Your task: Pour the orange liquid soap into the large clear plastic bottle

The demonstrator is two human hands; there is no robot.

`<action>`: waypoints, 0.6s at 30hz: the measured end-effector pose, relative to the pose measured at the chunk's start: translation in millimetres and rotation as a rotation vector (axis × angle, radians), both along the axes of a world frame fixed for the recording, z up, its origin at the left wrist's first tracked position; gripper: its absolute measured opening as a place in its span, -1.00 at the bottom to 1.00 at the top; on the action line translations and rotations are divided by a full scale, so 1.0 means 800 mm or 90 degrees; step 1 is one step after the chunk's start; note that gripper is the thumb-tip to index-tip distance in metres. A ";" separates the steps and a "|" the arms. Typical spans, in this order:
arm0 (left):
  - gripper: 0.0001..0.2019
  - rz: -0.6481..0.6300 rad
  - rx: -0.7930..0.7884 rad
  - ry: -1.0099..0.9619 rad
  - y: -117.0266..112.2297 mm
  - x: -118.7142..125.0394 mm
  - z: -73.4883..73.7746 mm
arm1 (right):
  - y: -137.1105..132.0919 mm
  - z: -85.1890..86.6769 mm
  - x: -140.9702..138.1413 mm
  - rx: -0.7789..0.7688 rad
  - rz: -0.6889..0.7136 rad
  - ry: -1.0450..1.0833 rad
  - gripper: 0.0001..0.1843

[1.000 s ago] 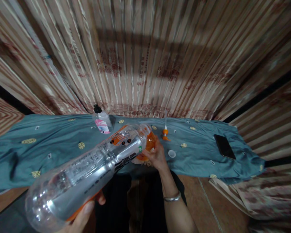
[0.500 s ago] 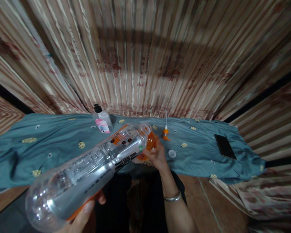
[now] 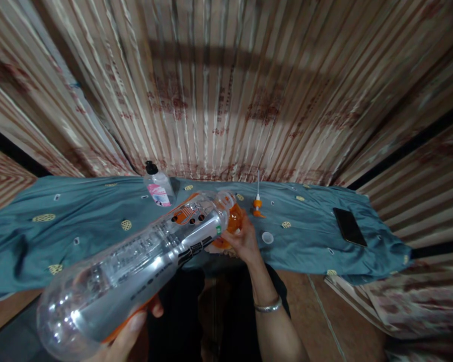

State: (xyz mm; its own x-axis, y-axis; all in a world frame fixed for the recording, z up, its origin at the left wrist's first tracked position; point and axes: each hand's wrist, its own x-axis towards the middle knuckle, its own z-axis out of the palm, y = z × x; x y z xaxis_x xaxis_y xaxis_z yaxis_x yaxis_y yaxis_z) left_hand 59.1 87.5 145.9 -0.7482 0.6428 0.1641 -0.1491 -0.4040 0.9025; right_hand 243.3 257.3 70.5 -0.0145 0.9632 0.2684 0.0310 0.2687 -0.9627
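Observation:
A large clear plastic bottle (image 3: 136,271) with a silver and orange label lies tilted across the view, gripped near its base by my left hand (image 3: 130,334). Its neck points up to the right, over an orange bottle (image 3: 234,217). My right hand (image 3: 245,239) is wrapped round the orange bottle, which the clear bottle partly hides. Whether liquid is passing between the two I cannot tell. Beyond my right hand lies an orange pump head (image 3: 257,205) with a long pale tube. A small round translucent cap (image 3: 267,238) rests to the right of that hand.
A bottle with a black pump top and pink label (image 3: 159,187) stands at the back left of the blue-green cloth (image 3: 101,206). A black phone (image 3: 349,226) lies at the right. Pleated curtains (image 3: 219,100) hang close behind and on both sides.
Almost nothing differs. The clear bottle's base has shifted very slightly left, and the whole view has moved a little; both hands keep their holds.

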 end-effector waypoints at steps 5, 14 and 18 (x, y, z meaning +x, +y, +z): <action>-0.53 0.017 -0.009 0.025 0.002 0.002 0.004 | 0.000 -0.001 0.001 0.017 0.001 -0.005 -0.33; -0.48 0.030 -0.013 0.018 0.002 0.007 0.008 | 0.001 -0.003 0.000 0.008 -0.009 -0.004 -0.33; -0.49 0.033 -0.005 0.020 0.004 0.007 0.014 | 0.001 0.000 -0.001 0.004 -0.001 0.014 -0.35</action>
